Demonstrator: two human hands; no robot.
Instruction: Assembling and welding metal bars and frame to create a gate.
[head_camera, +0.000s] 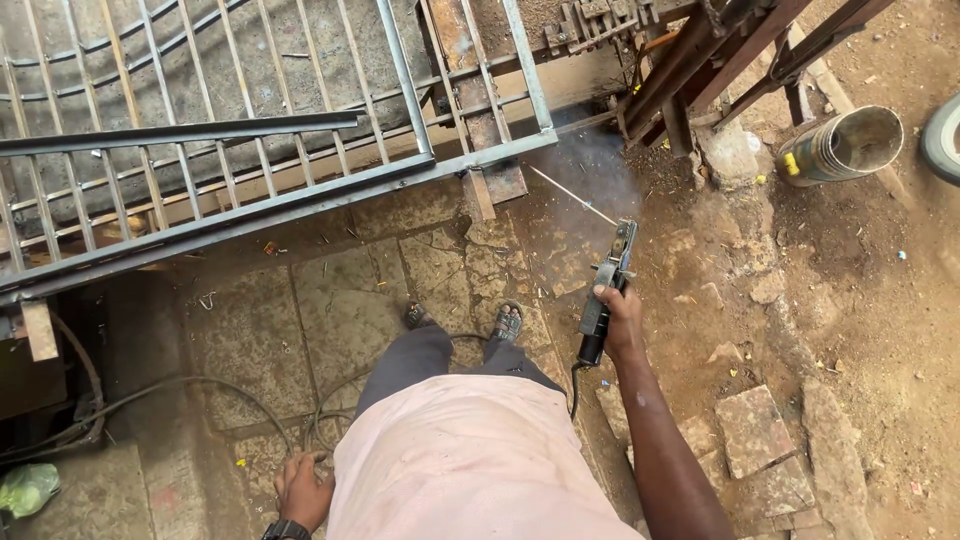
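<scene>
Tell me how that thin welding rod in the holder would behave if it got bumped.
The welding rod looks long and very thin, so it would probably flex or bend. Clamped only at one end in the holder gripped by the right hand, it likely wobbles.

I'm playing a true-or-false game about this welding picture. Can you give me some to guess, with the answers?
1. The right hand holds a welding holder. True.
2. The rod touches the gate. False: its tip hangs clear of it, with smoke nearby.
3. The left hand holds a hammer. False: it is down by the cables, and no hammer shows.
4. A bucket lies tipped on the dirt at the right. True.
5. The person wears sandals. True.
</scene>
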